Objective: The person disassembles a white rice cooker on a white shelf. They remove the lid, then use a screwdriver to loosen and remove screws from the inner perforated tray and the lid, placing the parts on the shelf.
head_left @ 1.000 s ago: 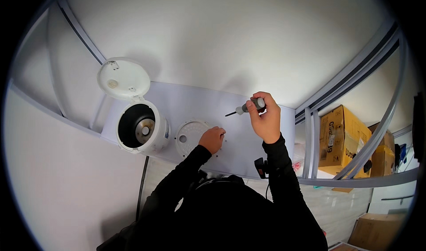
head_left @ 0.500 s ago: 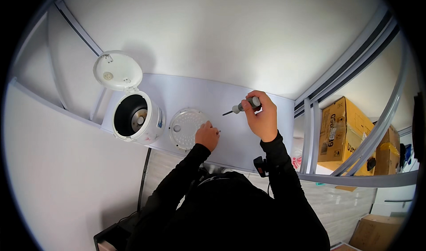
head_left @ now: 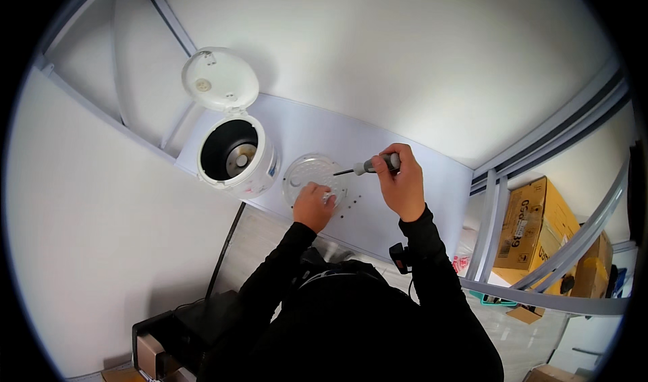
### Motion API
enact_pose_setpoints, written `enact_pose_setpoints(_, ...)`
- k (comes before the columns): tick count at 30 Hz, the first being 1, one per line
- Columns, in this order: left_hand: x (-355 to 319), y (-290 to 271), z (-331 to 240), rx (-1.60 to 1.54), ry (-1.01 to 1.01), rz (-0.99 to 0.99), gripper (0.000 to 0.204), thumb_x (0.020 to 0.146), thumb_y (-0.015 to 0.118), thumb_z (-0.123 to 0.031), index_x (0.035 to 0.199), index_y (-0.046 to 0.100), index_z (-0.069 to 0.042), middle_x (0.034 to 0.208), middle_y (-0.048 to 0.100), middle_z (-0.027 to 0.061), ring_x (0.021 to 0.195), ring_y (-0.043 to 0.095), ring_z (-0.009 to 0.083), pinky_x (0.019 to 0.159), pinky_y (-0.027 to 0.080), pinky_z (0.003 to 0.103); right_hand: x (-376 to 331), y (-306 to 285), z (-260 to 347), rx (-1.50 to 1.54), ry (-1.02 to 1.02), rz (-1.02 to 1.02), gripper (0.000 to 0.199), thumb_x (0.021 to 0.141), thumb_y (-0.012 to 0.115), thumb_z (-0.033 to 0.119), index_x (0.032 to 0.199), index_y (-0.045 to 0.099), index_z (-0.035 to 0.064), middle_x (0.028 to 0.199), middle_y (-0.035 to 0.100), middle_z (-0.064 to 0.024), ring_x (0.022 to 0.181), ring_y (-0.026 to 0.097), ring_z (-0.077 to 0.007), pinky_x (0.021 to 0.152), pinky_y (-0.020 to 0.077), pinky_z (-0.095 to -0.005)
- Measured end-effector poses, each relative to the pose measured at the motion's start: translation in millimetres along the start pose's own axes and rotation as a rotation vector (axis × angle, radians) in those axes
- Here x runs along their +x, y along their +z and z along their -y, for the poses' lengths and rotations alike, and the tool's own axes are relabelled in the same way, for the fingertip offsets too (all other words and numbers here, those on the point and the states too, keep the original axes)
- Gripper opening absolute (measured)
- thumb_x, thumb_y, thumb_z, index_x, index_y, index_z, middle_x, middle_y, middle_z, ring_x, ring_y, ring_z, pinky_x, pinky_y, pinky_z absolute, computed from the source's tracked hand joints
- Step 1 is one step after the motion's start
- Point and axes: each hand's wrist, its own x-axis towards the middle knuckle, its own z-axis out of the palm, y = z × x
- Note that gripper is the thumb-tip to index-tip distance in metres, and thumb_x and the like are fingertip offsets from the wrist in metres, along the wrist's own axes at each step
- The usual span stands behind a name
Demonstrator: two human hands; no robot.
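Note:
A round clear plastic plate (head_left: 312,174) with small holes lies on the white table (head_left: 405,179). My left hand (head_left: 314,206) rests on the plate's near edge, its fingers pressing down on it. My right hand (head_left: 401,185) is closed around a grey-handled screwdriver (head_left: 368,167) whose dark tip points left toward the plate's right rim. Several small dark screws (head_left: 352,202) lie on the table between my hands. A white rice cooker (head_left: 236,156) stands to the left, its lid (head_left: 219,78) swung up and its inside dark and without a pot.
A black cable (head_left: 224,247) runs down from the cooker to a dark box (head_left: 172,331) on the floor. Cardboard boxes (head_left: 533,223) stand at the right behind grey metal frame bars (head_left: 499,213). White walls close in on the left and far side.
The view has shifted, so the cooker and plate sit further right and lower in the picture. My hands keep their hold; the screwdriver tip stays near the plate's rim.

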Motion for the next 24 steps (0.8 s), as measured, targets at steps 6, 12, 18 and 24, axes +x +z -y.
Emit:
enact_pose_setpoints(6,-27.0,-39.8,56.6,0.043,-0.152,-0.129,0.026,0.087,0.075,-0.023,0.107,0.072,-0.007,0.12,0.065,0.0107,0.105,0.066,0.0346,0.088,0.054,0.045,-12.8,58.6,16.0,-0.051,-0.131,0.148,0.02,0.096,0.072,0.018,0.107,0.061,0.0044,0.095,0.065,-0.0132,0.07,0.066,-0.0309,0.065,0.0537,-0.0378)
enact_pose_setpoints(12,-34.5,-55.4,89.5,-0.035,0.027,0.093,0.024,0.086,0.077,-0.023,0.105,0.074,-0.008,0.125,0.066,0.009,0.105,0.069,0.0306,0.087,0.056,0.04,-21.9,96.4,30.6,-0.201,-0.19,0.149,0.019,0.095,0.072,0.017,0.106,0.062,0.0052,0.098,0.065,-0.0126,0.072,0.068,-0.0335,0.063,0.0539,-0.0405)
enact_pose_setpoints(18,-31.0,-72.4,104.3,-0.146,0.049,0.299,0.029,0.087,0.076,-0.023,0.113,0.072,-0.01,0.128,0.065,0.0045,0.109,0.068,0.0282,0.087,0.056,0.04,-43.1,127.5,52.6,-0.267,-0.107,0.091,0.021,0.094,0.074,0.019,0.104,0.062,0.0052,0.098,0.065,-0.0124,0.065,0.067,-0.0308,0.06,0.0534,-0.0397)
enact_pose_setpoints(24,-28.1,-79.0,134.7,-0.226,0.136,0.313,0.032,0.089,0.075,-0.025,0.118,0.07,-0.011,0.13,0.065,0.0037,0.089,0.069,0.0254,0.08,0.056,0.037,-56.9,159.1,66.0,-0.286,-0.11,-0.031,0.022,0.092,0.076,0.017,0.105,0.062,0.0044,0.099,0.065,-0.0128,0.067,0.067,-0.0301,0.06,0.0526,-0.0395)
